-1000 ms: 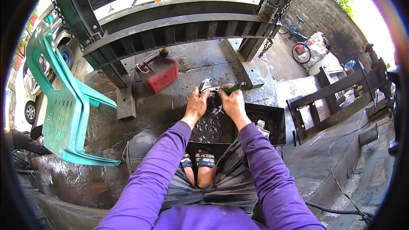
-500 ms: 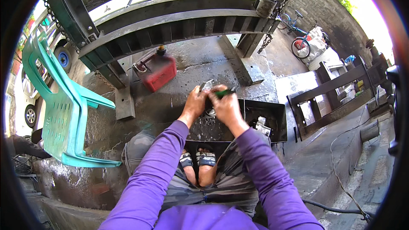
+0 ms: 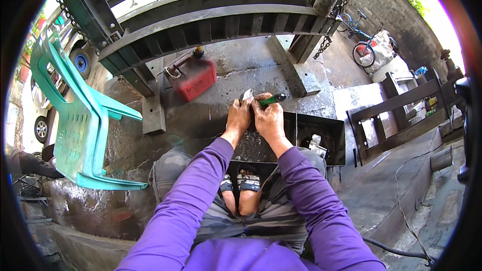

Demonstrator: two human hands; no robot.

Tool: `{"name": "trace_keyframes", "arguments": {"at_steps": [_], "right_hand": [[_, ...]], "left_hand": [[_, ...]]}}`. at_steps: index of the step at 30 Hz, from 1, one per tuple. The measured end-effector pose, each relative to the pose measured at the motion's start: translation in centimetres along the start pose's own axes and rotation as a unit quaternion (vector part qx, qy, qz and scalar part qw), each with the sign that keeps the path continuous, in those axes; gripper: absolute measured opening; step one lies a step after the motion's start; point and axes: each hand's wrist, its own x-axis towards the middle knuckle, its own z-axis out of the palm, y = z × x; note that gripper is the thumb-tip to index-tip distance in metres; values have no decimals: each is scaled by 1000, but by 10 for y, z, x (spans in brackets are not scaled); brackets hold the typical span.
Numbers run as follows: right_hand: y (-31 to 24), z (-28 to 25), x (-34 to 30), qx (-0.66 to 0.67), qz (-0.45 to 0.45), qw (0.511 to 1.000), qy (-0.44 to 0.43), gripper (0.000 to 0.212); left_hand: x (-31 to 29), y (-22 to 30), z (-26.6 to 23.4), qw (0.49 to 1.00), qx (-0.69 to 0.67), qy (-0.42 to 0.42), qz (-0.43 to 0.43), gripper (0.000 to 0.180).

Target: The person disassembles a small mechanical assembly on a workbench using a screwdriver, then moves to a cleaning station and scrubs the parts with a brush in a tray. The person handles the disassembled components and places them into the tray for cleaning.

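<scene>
In front of me both hands are close together over a black metal tray point(image 3: 334, 123) with a divider. My left hand point(image 3: 238, 119) is closed around a small shiny metal piece point(image 3: 246, 95), whose tip sticks up past the fingers. My right hand point(image 3: 269, 119) grips a green tool with a black end point(image 3: 272, 100) that points to the right. Its working end is hidden by the fingers, so I cannot tell its exact kind. A silver metal part point(image 3: 317, 145) lies in the tray's right compartment.
Beyond the hands stands a red jerrycan point(image 3: 197, 81) under a heavy steel press frame point(image 3: 216, 22). Stacked green plastic chairs point(image 3: 80, 135) are on the left. At right are a dark steel frame point(image 3: 396, 128) and a cable point(image 3: 399, 198). A bicycle point(image 3: 362, 50) leans farther back.
The right hand and green tool, blurred before, now appear sharp, and the tool's black end reaches farther right. The view has shifted slightly. A round silver thing in the tray has gone from sight.
</scene>
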Motion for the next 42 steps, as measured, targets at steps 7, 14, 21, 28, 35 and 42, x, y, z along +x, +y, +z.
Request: {"name": "trace_keyframes", "arguments": {"at_steps": [7, 14, 21, 28, 35, 42], "right_hand": [[10, 1, 0, 6, -9, 1000, -12, 13], [5, -3, -2, 147, 124, 980, -54, 9], [11, -2, 3, 83, 207, 974, 47, 11], [4, 5, 5, 74, 142, 986, 37, 12], [6, 5, 7, 34, 137, 989, -46, 13], [12, 2, 5, 123, 120, 985, -19, 13]], "left_hand": [[-6, 17, -5, 978, -115, -12, -174, 68], [2, 3, -10, 948, -217, 81, -220, 58], [1, 4, -8, 774, -497, 109, -378, 56], [-1, -13, 1, 802, -467, 99, -360, 62], [-7, -17, -3, 986, 8, 144, -81, 34], [-2, -1, -9, 947, -214, 205, -120, 56]]}}
